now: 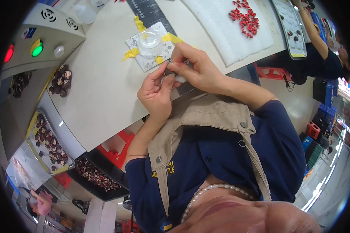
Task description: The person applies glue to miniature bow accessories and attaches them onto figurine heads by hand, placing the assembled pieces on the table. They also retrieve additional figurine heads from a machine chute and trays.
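Both hands meet at the near edge of the white table, close below a clear round dish. The dish sits on a grey speckled square plate fixed with yellow tape. My left hand is closed, thumb and fingers pinching a small dark brown piece. My right hand is closed at the same piece, its thumb and forefinger pressed together there. Something white shows just under the fingers; its kind is hidden. The fingers cover most of the held piece.
A pile of small brown-and-pale pieces lies at the table's left, beside a machine with coloured buttons. Trays of similar pieces stand lower left. Red-and-black parts lie on a white foam sheet. Another person's arm reaches over a tray at far right.
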A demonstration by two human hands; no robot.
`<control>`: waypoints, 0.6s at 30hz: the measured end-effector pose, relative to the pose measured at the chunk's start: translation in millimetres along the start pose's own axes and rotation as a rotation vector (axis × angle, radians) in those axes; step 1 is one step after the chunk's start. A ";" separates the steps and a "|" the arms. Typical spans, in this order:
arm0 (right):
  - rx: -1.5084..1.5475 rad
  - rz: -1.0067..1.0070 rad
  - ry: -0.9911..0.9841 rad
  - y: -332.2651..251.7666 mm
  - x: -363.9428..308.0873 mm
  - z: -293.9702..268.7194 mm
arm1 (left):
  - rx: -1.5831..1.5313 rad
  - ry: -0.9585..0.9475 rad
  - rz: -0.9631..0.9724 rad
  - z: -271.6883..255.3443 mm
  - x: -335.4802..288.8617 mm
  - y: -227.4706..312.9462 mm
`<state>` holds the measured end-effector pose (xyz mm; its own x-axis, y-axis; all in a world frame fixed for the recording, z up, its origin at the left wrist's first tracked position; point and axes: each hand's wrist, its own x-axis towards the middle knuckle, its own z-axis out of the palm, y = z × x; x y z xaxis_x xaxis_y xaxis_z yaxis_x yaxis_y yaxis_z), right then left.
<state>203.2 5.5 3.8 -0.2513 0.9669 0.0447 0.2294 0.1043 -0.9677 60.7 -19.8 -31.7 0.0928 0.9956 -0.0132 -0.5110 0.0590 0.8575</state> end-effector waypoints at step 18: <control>-1.102 -0.125 0.502 62.8 14.5 -168.9 | 1.846 1.176 0.445 -279.0 -19.0 191.6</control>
<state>372.9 65.5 -14.4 0.0069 0.8929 0.4502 0.9667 0.1092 -0.2313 -277.3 -7.1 -10.6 -0.5215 0.5478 0.6542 0.8379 0.4734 0.2715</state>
